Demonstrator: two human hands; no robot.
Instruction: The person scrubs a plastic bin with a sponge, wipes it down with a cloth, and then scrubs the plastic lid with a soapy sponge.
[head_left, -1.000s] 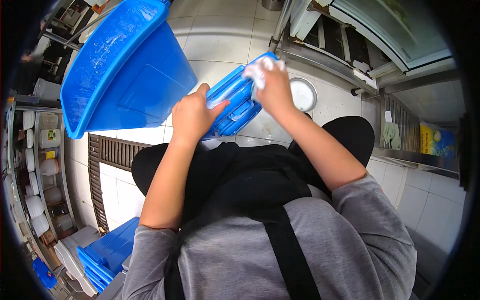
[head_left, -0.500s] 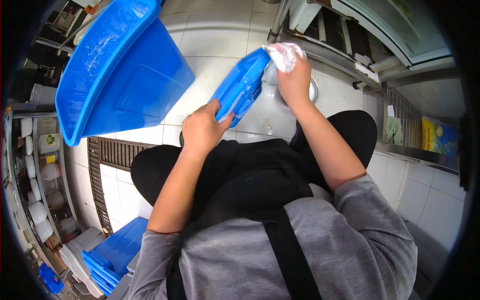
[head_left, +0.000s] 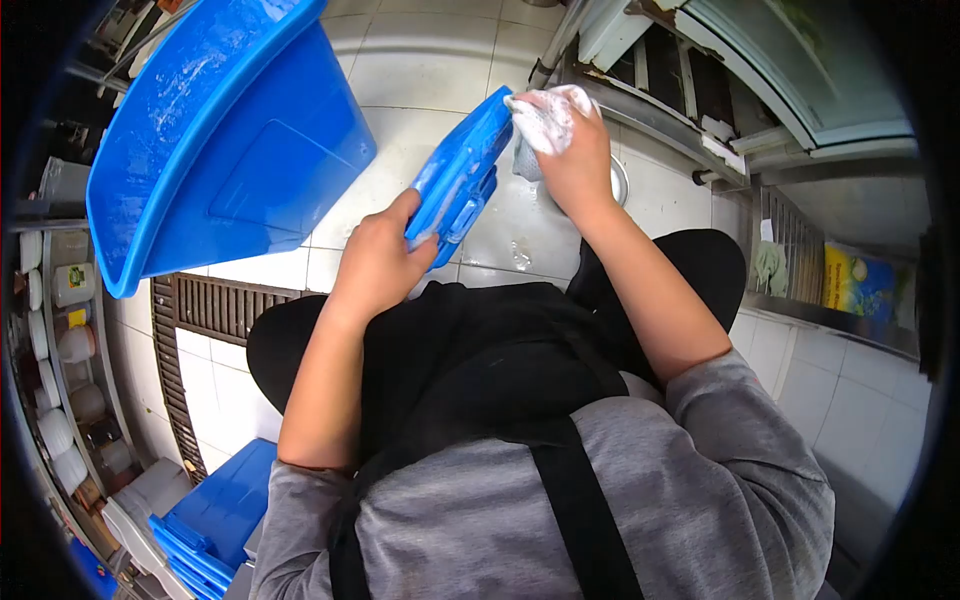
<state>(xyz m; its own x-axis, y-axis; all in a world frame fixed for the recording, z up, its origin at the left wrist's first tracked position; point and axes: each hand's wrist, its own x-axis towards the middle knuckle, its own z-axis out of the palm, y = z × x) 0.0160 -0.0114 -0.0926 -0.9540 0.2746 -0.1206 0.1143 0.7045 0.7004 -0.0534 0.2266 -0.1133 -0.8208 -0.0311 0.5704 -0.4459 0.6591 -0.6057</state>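
A blue plastic lid (head_left: 462, 165) with a side latch is held tilted above the floor, streaked with suds. My left hand (head_left: 380, 252) grips its near end, thumb on one side and fingers on the other. At the far end, my right hand (head_left: 578, 160) is closed around a soapy cloth (head_left: 546, 122), pressed against or right beside the lid's corner. Behind the right wrist, a round metal bowl (head_left: 621, 180) shows only part of its rim. To the left, a large blue tub (head_left: 285, 170) stands tilted, wet and foamy inside.
Floor drain grates (head_left: 235, 305) run along the left. Beyond them is a shelf rack (head_left: 110, 370) of stacked containers. More blue lids (head_left: 215, 510) are stacked at lower left. A metal shelf (head_left: 800, 305) at right carries a yellow and blue bag (head_left: 858, 282).
The lid and both hands have shifted slightly left in view. The lid is turned a little, showing more of its face. The cloth stays at its far corner.
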